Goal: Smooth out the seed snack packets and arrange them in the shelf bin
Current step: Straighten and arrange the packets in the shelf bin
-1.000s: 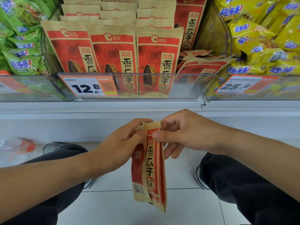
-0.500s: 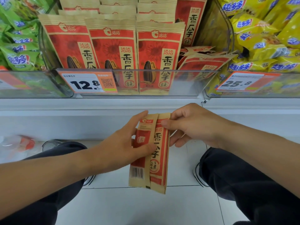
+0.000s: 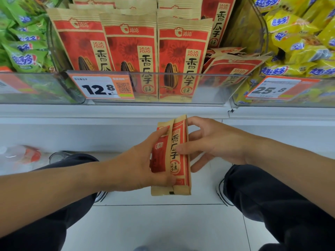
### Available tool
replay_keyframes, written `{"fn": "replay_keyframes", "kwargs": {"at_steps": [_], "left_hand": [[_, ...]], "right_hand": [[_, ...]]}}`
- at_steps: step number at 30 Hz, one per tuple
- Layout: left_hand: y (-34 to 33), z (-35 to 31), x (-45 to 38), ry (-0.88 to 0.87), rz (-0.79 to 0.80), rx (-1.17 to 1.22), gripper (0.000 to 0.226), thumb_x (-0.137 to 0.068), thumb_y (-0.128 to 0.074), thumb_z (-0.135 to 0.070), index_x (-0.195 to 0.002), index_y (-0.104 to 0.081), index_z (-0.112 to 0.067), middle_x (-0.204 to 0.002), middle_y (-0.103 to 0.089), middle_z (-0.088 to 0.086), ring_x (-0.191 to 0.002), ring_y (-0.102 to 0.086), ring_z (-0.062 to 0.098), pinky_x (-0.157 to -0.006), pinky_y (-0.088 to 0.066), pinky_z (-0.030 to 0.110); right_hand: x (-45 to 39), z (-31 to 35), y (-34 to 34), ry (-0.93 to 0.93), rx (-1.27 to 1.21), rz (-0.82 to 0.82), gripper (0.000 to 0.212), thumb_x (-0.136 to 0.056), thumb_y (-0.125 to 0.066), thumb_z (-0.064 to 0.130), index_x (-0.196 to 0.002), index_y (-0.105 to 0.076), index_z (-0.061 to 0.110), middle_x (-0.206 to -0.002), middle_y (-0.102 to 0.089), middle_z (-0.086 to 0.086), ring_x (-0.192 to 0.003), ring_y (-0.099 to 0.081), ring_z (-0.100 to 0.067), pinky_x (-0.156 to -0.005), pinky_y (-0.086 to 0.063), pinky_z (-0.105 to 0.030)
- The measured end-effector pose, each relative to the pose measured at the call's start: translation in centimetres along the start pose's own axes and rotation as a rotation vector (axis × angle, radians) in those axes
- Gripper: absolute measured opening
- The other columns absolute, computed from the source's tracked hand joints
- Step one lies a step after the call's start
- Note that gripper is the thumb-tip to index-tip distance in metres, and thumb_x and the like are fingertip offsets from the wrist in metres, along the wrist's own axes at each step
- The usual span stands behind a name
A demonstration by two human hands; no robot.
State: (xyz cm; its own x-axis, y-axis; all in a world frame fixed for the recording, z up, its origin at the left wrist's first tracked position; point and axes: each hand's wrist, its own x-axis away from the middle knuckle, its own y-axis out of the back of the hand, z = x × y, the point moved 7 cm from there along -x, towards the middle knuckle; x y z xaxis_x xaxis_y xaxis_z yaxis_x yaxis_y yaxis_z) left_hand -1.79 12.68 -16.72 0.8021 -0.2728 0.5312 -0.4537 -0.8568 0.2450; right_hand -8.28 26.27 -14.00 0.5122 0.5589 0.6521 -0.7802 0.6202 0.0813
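A red and tan seed snack packet (image 3: 175, 160), folded lengthwise, stands upright in front of the white shelf ledge. My left hand (image 3: 137, 163) grips it from the left, index finger near the top and thumb across its lower front. My right hand (image 3: 213, 144) holds the right edge, with the thumb pressed on the packet's front and the fingers curled behind. Above is the clear shelf bin (image 3: 213, 87). It holds upright rows of the same packets (image 3: 130, 51) on its left and middle. Several packets (image 3: 233, 64) lie toppled on its right side.
Green snack bags (image 3: 23, 57) fill the bin on the left and yellow bags (image 3: 297, 51) the bin on the right. Price tags reading 12.8 (image 3: 101, 87) and 25.8 (image 3: 272, 88) hang on the fronts. The white shelf ledge (image 3: 108, 113) runs below, and my knees flank a tiled floor.
Both hands have lifted the packet toward the shelf, and it went from hanging loose to upright. My left thumb has slid down to its lower part, and my right fingers have spread along its edge.
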Motion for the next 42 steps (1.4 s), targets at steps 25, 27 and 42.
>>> {"fn": "replay_keyframes", "kwargs": {"at_steps": [25,27,42], "left_hand": [[-0.2,-2.2,0.3,-0.101,0.076,0.196,0.095,-0.076,-0.075,-0.036,-0.147,-0.015,-0.051,-0.117,-0.063,-0.029,-0.114,-0.061,-0.001,-0.091,-0.054,0.022],[-0.4,-2.8,0.5,-0.100,0.063,0.209,0.091,-0.077,-0.075,-0.040,-0.146,-0.016,-0.052,-0.115,-0.062,-0.033,-0.111,-0.060,-0.008,-0.083,-0.053,0.013],[-0.3,-6.1,2.0,-0.190,0.158,0.046,0.032,-0.093,-0.061,-0.013,-0.125,-0.057,-0.014,-0.113,-0.070,0.006,-0.102,-0.067,0.019,-0.095,-0.054,0.044]], "right_hand": [[1.2,1.5,0.2,0.100,0.003,-0.093,0.050,-0.081,-0.079,0.007,-0.123,-0.053,0.015,-0.092,-0.075,-0.013,-0.070,-0.075,-0.027,-0.066,-0.063,-0.035],[1.5,1.8,-0.1,0.127,0.031,-0.114,0.050,-0.081,-0.081,0.014,-0.122,-0.052,0.016,-0.092,-0.075,-0.012,-0.069,-0.075,-0.024,-0.071,-0.064,-0.039],[6.0,4.3,5.0,0.355,0.401,-0.247,0.049,-0.069,-0.089,0.024,-0.103,-0.055,0.032,-0.092,-0.072,0.013,-0.079,-0.070,-0.011,-0.073,-0.058,-0.031]]}}
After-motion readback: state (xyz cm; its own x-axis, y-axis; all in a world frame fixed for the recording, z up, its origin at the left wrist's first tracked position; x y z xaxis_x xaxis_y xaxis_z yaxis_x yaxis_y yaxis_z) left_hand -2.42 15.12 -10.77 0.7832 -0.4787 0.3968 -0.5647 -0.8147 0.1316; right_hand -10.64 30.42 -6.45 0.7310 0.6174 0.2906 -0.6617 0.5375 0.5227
